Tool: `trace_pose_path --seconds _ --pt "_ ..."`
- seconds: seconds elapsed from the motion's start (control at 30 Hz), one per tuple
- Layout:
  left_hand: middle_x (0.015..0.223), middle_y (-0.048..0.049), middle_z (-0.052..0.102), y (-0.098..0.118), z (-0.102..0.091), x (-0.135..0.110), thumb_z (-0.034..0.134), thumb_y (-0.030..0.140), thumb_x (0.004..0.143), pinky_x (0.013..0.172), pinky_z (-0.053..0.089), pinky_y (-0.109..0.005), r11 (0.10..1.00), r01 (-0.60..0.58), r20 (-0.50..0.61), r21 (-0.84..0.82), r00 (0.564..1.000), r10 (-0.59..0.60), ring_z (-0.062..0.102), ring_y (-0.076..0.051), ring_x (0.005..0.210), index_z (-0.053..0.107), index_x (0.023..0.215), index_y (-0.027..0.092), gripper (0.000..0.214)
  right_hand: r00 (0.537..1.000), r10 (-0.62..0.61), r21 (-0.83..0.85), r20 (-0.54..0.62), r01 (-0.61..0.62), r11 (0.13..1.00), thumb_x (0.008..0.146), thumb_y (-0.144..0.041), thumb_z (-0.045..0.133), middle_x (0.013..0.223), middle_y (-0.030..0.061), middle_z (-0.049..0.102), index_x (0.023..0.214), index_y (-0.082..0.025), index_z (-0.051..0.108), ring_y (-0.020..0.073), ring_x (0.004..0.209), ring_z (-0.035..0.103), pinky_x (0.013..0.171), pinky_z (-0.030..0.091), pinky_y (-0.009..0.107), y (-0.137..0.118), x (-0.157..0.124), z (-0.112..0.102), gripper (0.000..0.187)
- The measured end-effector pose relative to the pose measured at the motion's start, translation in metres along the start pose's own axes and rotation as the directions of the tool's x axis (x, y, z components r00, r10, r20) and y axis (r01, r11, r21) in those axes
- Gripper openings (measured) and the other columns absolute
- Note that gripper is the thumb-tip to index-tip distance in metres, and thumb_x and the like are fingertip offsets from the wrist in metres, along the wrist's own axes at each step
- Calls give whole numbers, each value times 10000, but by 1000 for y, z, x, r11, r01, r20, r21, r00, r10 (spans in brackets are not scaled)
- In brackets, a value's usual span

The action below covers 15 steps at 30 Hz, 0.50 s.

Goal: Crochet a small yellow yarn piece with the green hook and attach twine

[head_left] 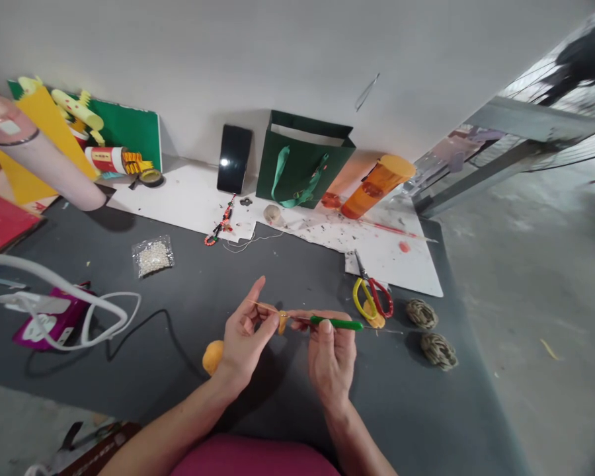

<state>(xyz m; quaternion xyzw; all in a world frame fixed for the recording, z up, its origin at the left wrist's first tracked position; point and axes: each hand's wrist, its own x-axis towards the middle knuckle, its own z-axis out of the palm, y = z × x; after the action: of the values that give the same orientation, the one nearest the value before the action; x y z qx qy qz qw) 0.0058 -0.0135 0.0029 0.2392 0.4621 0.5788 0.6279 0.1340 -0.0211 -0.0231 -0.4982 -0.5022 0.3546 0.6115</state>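
My left hand [248,337] pinches a small piece of yellow crochet work [282,323], its index finger raised with yarn running over the fingers. In my right hand [331,357] is a crochet hook with a green handle [344,324], thumb resting on the handle. The hook's thin shaft points left and meets the crochet piece. A ball of yellow yarn [212,357] lies beside my left wrist, partly hidden by it. Right of my right hand are scissors [371,294] with one yellow and one red handle loop, lying by a small yellow piece [375,316].
Two grey-brown yarn bundles [421,314] lie near the table's right edge. A phone [235,158], a dark green paper bag [305,162] and an orange cylinder [377,188] stand along the wall. At left are a bag of white beads [153,256], a purple box [54,317] and white cables [79,291].
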Motion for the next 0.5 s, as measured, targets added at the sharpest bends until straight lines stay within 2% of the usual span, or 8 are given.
trace_pose_path --seconds 0.2,0.33,0.5 --pt "692 26 624 1 -1 1 777 265 710 675 473 -252 1000 14 -9 -5 1000 -14 542 -107 656 555 1354 191 685 1000 -29 -39 6 29 999 994 -327 440 785 43 703 952 -215 569 185 668 670 652 543 354 0 0 -3 175" --pt "682 24 620 1 -1 1 768 262 718 660 470 -256 1000 18 -3 -10 1000 -18 532 -107 638 562 1349 185 669 997 -65 -88 52 69 994 1003 -306 420 796 54 712 956 -221 565 192 678 675 648 546 357 -6 2 -3 175" --pt "695 17 631 2 0 1 773 238 703 647 475 -259 999 30 0 -29 1000 -30 544 -109 639 550 1363 186 699 981 -172 -119 94 183 976 1008 -228 409 797 36 723 971 -233 543 181 673 681 631 554 335 -16 6 0 139"
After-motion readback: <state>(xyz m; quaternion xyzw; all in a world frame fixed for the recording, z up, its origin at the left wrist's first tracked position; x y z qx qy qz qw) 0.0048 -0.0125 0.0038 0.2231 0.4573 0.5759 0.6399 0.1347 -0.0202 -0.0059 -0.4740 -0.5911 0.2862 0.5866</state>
